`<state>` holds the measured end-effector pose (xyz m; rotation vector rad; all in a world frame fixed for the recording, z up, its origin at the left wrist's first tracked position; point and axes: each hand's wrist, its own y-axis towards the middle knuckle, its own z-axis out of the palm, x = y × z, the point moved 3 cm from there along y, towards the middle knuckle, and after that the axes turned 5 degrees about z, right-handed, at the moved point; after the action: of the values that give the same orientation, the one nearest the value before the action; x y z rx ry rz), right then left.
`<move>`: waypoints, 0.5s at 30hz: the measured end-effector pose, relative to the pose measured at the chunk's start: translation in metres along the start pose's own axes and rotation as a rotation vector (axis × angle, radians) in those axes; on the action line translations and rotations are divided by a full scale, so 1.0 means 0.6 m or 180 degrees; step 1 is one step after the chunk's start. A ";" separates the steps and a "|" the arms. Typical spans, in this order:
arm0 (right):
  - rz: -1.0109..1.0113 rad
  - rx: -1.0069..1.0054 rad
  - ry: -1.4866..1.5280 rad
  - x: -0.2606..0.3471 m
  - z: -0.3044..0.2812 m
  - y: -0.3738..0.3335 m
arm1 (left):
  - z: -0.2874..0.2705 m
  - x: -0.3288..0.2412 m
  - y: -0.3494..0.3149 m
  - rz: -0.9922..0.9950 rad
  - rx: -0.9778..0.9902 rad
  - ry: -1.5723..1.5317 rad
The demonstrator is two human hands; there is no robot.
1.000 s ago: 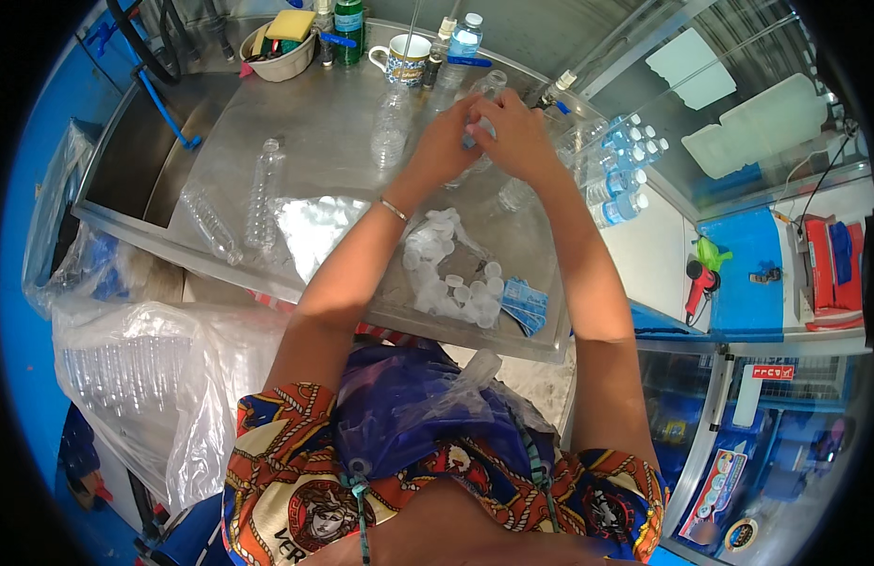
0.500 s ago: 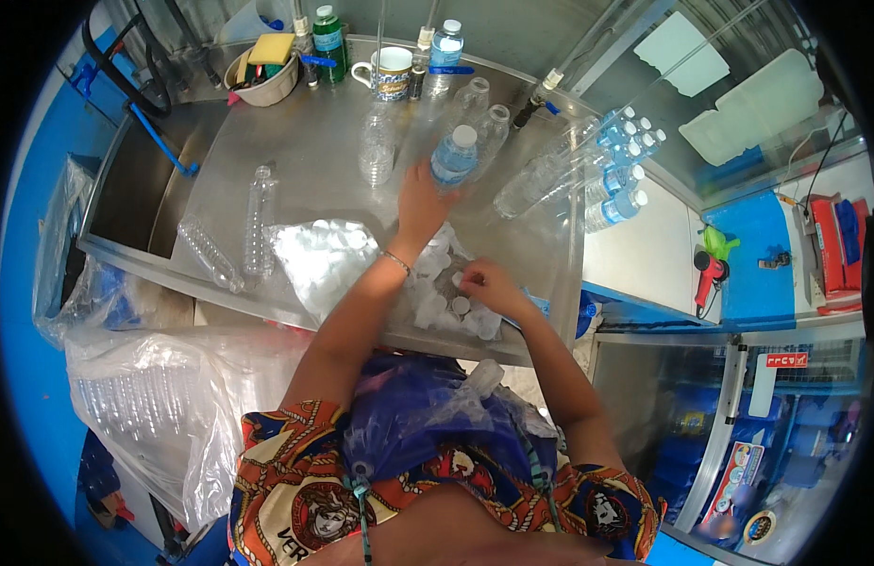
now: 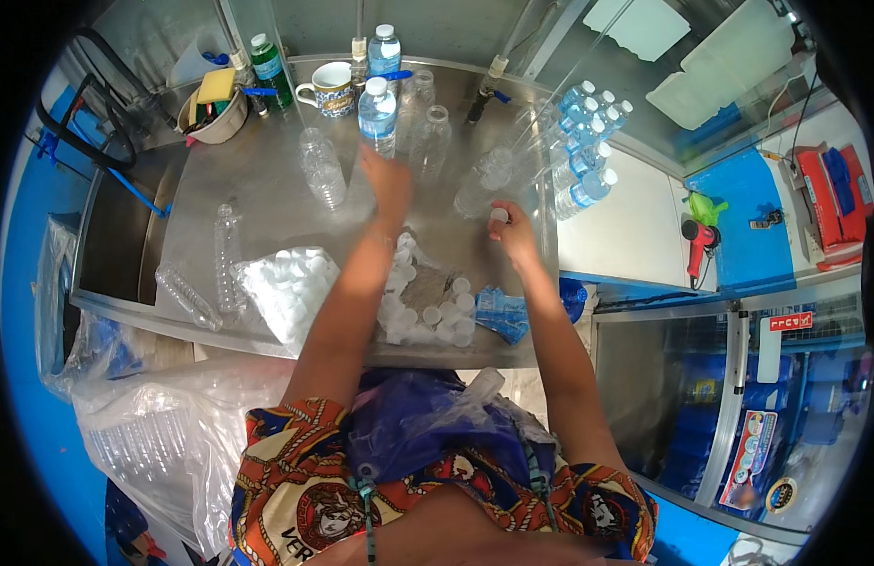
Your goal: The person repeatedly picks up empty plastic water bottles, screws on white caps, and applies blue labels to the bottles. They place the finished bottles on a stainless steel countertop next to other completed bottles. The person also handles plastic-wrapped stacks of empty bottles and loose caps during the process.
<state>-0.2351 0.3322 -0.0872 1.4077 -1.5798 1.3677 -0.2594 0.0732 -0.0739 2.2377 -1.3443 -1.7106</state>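
Observation:
My left hand (image 3: 388, 182) reaches out over the steel counter (image 3: 267, 212), fingers apart and holding nothing. It is just below a filled, white-capped water bottle (image 3: 376, 113) standing upright. My right hand (image 3: 514, 234) pinches a small white cap (image 3: 498, 215) next to an empty clear bottle (image 3: 479, 189). More empty clear bottles (image 3: 324, 170) stand around both hands. Below my forearms lies a loose pile of white caps (image 3: 432, 316), with a clear bag of caps (image 3: 291, 288) to its left.
Several filled labelled bottles (image 3: 583, 141) crowd the counter's right end. A mug (image 3: 333, 94), a green bottle (image 3: 267, 66) and a bowl with a sponge (image 3: 210, 108) stand at the back. A sink (image 3: 116, 236) lies left, blue labels (image 3: 503, 311) by the caps, and a bag of empty bottles (image 3: 144, 434) below.
My left hand has let go of the filled bottle, which now stands at the back. My right hand has lifted from the cap pile with one cap in it.

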 end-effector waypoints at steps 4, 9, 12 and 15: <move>0.0240 -0.0046 0.0182 -0.006 0.003 0.014 | -0.019 -0.099 -0.126 0.0724 0.1219 -0.0823; 0.0157 0.0001 0.0566 -0.009 0.006 0.020 | 0.003 -0.167 -0.115 0.1053 0.1591 -0.0790; 0.0154 0.0131 0.0666 -0.011 0.004 0.031 | -0.003 -0.169 -0.099 0.0697 0.2024 -0.0503; 0.0338 0.0233 0.0862 -0.012 0.004 0.049 | -0.040 -0.170 -0.094 0.0604 0.2390 -0.0334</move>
<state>-0.2611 0.3291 -0.1034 1.1363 -1.4554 1.6183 -0.2088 0.1618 -0.0127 2.2082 -2.4547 -1.4194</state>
